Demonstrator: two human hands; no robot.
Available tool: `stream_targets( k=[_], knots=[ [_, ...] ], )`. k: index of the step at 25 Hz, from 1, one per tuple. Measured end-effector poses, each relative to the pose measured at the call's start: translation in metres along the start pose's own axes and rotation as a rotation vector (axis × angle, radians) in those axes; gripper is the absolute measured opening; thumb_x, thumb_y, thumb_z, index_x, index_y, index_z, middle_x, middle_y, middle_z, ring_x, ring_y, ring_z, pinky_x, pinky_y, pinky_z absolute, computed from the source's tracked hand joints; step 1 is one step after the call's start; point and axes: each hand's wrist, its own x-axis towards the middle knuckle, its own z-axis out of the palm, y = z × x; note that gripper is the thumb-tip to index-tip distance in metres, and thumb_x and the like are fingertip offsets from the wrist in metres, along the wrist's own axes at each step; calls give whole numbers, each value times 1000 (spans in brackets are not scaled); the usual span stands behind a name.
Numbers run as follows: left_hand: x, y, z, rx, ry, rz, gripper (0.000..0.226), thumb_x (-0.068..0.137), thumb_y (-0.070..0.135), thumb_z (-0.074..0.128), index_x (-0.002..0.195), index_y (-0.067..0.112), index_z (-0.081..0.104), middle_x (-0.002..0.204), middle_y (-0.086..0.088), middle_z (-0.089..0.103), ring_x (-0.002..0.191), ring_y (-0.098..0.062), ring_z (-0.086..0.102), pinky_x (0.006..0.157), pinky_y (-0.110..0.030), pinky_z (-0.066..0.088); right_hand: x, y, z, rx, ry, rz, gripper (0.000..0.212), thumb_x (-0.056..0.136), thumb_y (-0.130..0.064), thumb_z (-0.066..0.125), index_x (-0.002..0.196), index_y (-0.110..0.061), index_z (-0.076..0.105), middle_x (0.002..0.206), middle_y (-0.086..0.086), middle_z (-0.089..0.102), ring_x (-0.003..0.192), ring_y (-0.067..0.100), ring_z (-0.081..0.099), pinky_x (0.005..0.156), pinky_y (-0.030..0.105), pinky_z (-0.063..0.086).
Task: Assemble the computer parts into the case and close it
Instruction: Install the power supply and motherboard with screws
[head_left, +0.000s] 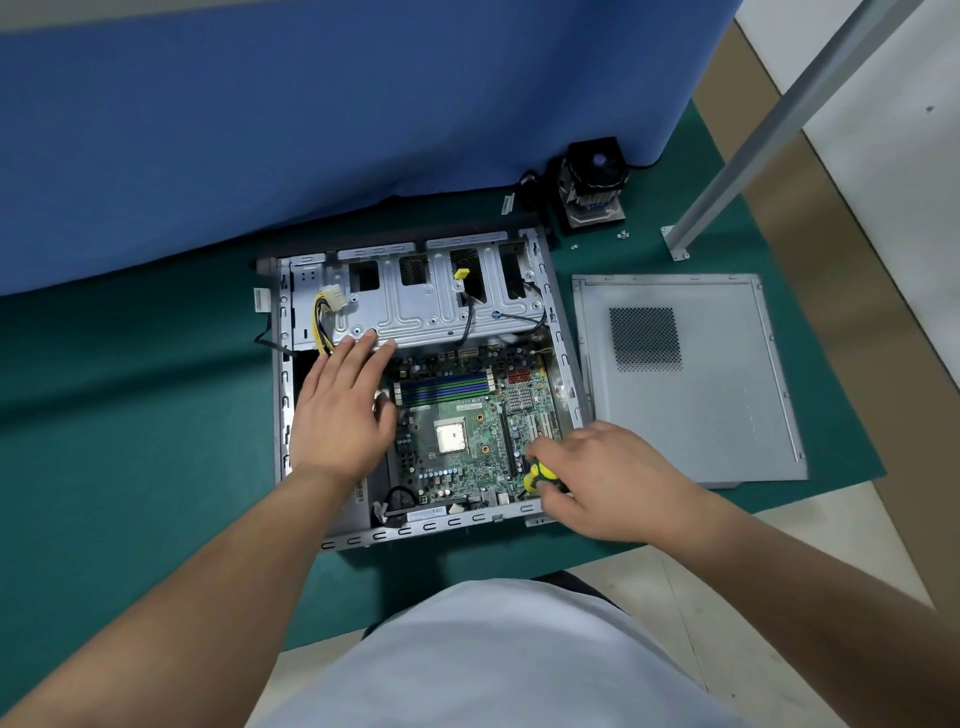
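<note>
The open grey computer case (284, 395) lies flat on the green mat, with the green motherboard (470, 421) inside it. My left hand (340, 410) lies flat with straight fingers over the board's left edge, fingertips reaching the metal drive cage (415, 306). My right hand (602, 480) grips a yellow-and-black screwdriver (535, 475) at the board's lower right corner; its tip is hidden. The grey side panel (685, 379) lies on the mat to the right of the case. A black CPU cooler with fan (592, 179) sits behind the case.
A blue partition (311, 130) stands behind the mat. A grey metal post (753, 145) with a foot bracket rises at the right. A few small screws (622, 235) lie near the cooler. Yellow-and-black power cables (324, 317) hang in the case's upper left.
</note>
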Motion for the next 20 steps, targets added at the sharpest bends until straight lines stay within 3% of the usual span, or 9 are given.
stream_targets(
  k=[2,4,7,9,12,14,17,18,20],
  knots=[
    [1,-1,1,-1,5,-3,68,93,29,56,157,30,31,165,4,30,154,-18,21,127,-41,12,2,-6,-7,-57,-2,16,47,96,-61,33,102,-21,56,74,-1,63,70,27,62,76,38,53],
    [0,-2,3,5,8,-7,69,93,30,55,157,32,29,165,5,29,154,-17,21,127,-39,11,3,-11,-9,-93,-6,38,59,94,-72,30,104,-21,59,87,0,66,83,26,65,77,37,51],
    [1,-3,5,12,1,-4,70,93,32,54,157,34,27,165,6,27,154,-15,19,127,-39,10,5,-9,-12,-30,-130,16,66,96,-72,32,136,-25,52,127,1,60,116,25,58,94,40,50],
    [1,-4,5,10,0,-7,71,92,32,55,157,34,27,165,6,28,154,-15,19,127,-39,10,5,-6,-17,141,-204,-60,55,101,-53,45,151,-33,38,144,-3,51,124,22,55,98,41,51],
    [1,-3,5,8,3,-11,71,92,30,56,157,34,28,165,6,29,154,-16,20,127,-38,10,4,-5,-22,191,-262,-128,44,101,-33,51,144,-35,47,138,-3,58,115,24,61,91,41,54],
    [1,-3,4,4,2,-12,71,91,29,57,157,33,29,165,6,29,154,-16,20,127,-38,10,5,-9,-17,61,-206,-73,33,102,-45,49,128,-25,53,113,4,68,97,30,67,73,39,55],
    [1,-2,3,-1,3,-9,72,90,28,58,156,33,30,164,6,29,153,-16,21,127,-39,11,8,-12,-12,-171,-135,36,55,100,-69,34,111,-19,52,83,6,69,74,32,66,56,34,45],
    [1,-2,3,0,3,-6,71,90,28,58,156,33,31,164,5,30,153,-17,21,127,-39,12,8,-11,-10,-168,-123,25,60,98,-72,31,112,-19,53,88,6,69,76,31,67,57,34,47],
    [1,-1,3,1,7,0,71,90,28,58,156,32,31,164,5,30,153,-17,22,127,-40,12,5,-6,-13,-17,-171,-52,56,98,-67,41,129,-21,51,117,5,63,93,29,66,69,39,55]
  ],
)
